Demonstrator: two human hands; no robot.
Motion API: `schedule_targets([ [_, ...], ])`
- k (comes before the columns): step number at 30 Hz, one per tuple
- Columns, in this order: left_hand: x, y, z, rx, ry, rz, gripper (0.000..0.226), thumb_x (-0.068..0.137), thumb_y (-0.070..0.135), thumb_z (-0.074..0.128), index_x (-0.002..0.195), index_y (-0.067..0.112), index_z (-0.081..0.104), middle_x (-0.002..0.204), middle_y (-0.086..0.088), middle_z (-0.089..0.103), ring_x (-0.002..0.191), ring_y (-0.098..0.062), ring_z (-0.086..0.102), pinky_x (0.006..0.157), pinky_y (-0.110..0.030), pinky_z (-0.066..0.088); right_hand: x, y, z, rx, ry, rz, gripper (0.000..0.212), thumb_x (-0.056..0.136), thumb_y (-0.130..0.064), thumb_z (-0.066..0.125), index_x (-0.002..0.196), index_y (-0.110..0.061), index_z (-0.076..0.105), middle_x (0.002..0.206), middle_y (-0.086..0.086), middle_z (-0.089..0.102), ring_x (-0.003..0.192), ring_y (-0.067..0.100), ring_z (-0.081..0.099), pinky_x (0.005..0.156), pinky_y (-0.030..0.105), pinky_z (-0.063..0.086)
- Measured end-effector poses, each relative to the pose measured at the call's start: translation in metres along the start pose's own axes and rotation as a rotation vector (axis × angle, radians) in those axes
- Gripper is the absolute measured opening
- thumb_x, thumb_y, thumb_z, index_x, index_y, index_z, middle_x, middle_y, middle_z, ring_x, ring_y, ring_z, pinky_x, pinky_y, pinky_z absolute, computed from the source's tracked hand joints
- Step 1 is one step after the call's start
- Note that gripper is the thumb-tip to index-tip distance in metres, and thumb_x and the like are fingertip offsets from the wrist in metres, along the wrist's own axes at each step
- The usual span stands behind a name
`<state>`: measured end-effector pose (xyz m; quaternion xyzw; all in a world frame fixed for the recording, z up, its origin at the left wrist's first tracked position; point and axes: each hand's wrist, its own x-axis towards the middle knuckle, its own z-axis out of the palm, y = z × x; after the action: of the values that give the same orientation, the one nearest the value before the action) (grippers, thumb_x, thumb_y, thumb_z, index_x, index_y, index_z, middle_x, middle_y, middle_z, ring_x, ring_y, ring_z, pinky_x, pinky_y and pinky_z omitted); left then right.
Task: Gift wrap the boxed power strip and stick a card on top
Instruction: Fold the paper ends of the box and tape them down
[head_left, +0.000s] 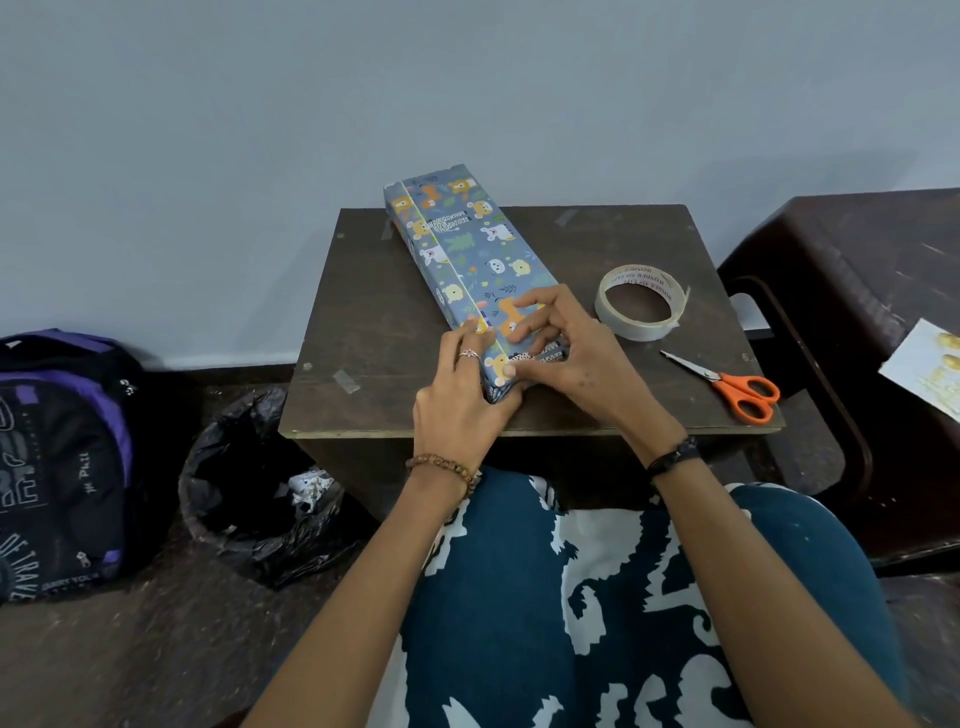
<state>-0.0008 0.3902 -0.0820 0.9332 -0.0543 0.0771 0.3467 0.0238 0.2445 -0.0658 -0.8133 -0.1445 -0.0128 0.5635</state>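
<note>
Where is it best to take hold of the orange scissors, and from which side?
Grip the orange handle loops of the scissors, coming from the near right with the right hand. The closed blades point up-left toward the tape roll, and the loops lie near the table corner.

Wrapped box (470, 249): blue-grey paper, orange, yellow, white animal print. Scissors (727, 387): orange handles. Table (597, 395): dark brown.
</note>
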Motion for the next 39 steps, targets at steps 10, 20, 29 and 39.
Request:
schedule_targets([
  [10, -0.014, -0.003, -0.008, -0.449, -0.054, -0.029, 0.054, 0.089, 0.009, 0.040, 0.141, 0.026, 0.034, 0.150, 0.014, 0.023, 0.108, 0.016, 0.043, 0.087, -0.012, 0.039, -0.010, 0.000, -0.009, -0.080, 0.590, 0.029, 0.015, 0.094, -0.005, 0.050, 0.095, -0.013, 0.063, 0.090, -0.005, 0.063, 0.081, -0.001, 0.055, 0.074, 0.008, 0.042],
  [20, 0.038, 0.014, 0.002, -0.896, 0.017, -0.730, 0.031, 0.089, 0.008, 0.055, 0.120, 0.008, 0.053, 0.111, -0.005, 0.063, 0.107, -0.025, 0.059, 0.099, -0.045, 0.045, -0.019, 0.007, -0.004, -0.239, 0.410, 0.461, 0.046, 0.085, -0.063, 0.049, 0.082, -0.018, 0.059, 0.082, 0.000, 0.059, 0.082, 0.021, 0.052, 0.067, 0.034, 0.038],
  [29, 0.039, 0.047, -0.007, -1.231, -0.163, -0.811, 0.038, 0.086, -0.012, 0.046, 0.119, 0.004, 0.053, 0.088, -0.007, 0.062, 0.081, -0.017, 0.059, 0.066, -0.029, 0.051, -0.018, -0.011, -0.012, 0.333, 0.705, 0.253, 0.037, 0.076, -0.018, 0.076, 0.097, -0.024, 0.046, 0.095, -0.006, 0.065, 0.093, 0.017, 0.065, 0.078, 0.038, 0.053],
  [39, 0.076, 0.050, -0.066, -1.530, -0.169, -0.745, 0.044, 0.088, 0.049, 0.050, 0.110, 0.011, 0.058, 0.100, -0.015, 0.065, 0.093, -0.031, 0.063, 0.069, -0.047, 0.054, -0.045, -0.028, -0.032, -0.135, 0.458, -0.421, 0.092, 0.064, 0.014, 0.073, 0.122, -0.047, 0.037, 0.121, 0.001, 0.053, 0.120, 0.014, 0.048, 0.094, 0.035, 0.048],
])
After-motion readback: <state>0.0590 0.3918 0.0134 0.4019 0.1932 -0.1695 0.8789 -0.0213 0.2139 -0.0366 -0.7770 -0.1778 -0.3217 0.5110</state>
